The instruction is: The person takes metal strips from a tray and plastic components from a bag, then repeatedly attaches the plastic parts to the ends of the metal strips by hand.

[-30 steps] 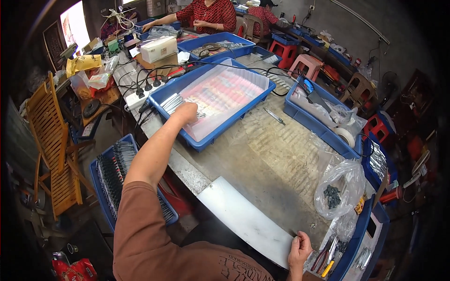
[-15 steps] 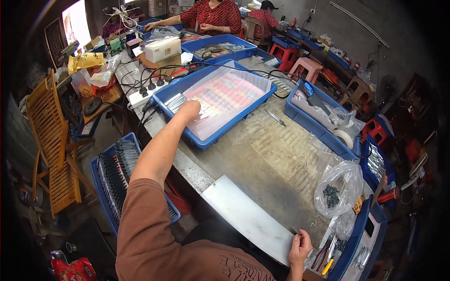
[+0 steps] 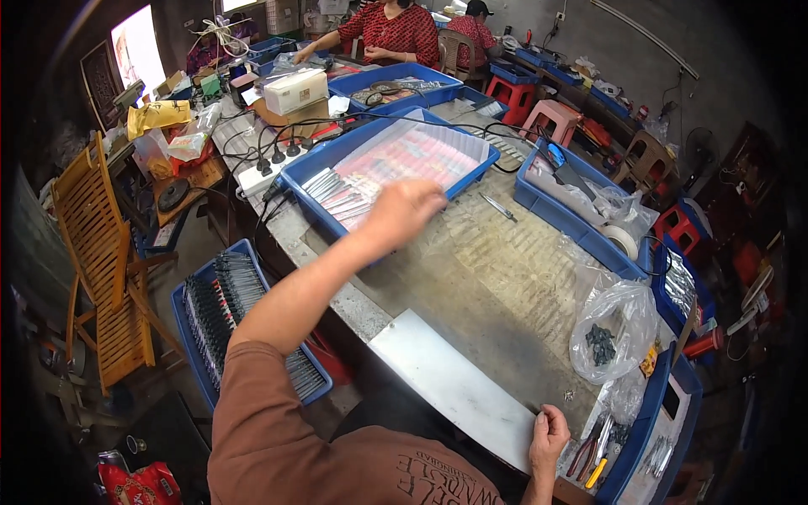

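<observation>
My left hand (image 3: 400,212) hung over the near edge of the blue tray (image 3: 476,176), my right hand (image 3: 549,436) by the white board (image 3: 450,387), both curled, grip unclear. Many silver rods (image 3: 339,192) remained at the tray's left.

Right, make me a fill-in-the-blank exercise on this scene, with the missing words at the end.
1. The left hand is near a tray whose colour is ____.
2. Of the two ends of the white board, left and right, the right hand is nearer the ____ one.
3. The sleeve on the left arm is coloured ____.
4. As the person sees it, the wooden chair stands to the ____ of the table.

Missing words: blue; right; brown; left.
</observation>
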The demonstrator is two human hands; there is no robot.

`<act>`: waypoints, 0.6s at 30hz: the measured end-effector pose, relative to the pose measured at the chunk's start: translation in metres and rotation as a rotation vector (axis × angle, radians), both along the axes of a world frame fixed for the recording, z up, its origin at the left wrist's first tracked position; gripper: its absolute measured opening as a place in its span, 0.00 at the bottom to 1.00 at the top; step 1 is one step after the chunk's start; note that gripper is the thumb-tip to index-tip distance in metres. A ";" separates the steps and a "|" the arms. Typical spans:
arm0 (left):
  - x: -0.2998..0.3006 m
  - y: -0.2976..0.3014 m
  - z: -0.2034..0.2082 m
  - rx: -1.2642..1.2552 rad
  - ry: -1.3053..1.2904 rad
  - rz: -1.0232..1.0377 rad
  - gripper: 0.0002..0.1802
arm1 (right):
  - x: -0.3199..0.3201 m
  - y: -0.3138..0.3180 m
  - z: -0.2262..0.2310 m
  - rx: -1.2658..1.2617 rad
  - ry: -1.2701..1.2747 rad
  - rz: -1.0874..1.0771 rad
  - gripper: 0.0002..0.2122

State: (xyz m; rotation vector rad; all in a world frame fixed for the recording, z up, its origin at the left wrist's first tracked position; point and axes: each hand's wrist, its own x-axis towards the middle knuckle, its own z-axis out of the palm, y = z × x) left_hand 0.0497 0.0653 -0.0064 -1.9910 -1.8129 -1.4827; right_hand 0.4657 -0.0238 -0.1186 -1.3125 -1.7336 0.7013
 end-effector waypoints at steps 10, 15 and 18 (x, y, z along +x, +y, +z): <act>0.166 -0.048 -0.050 -0.560 -0.886 -0.886 0.06 | -0.046 0.008 0.052 0.041 0.041 0.265 0.06; 0.210 -0.055 -0.056 -0.686 -1.075 -0.853 0.06 | -0.045 0.006 0.048 -0.122 0.079 0.284 0.06; 0.226 -0.057 -0.064 -0.744 -1.172 -0.876 0.05 | -0.034 -0.001 0.044 -0.107 0.115 0.214 0.06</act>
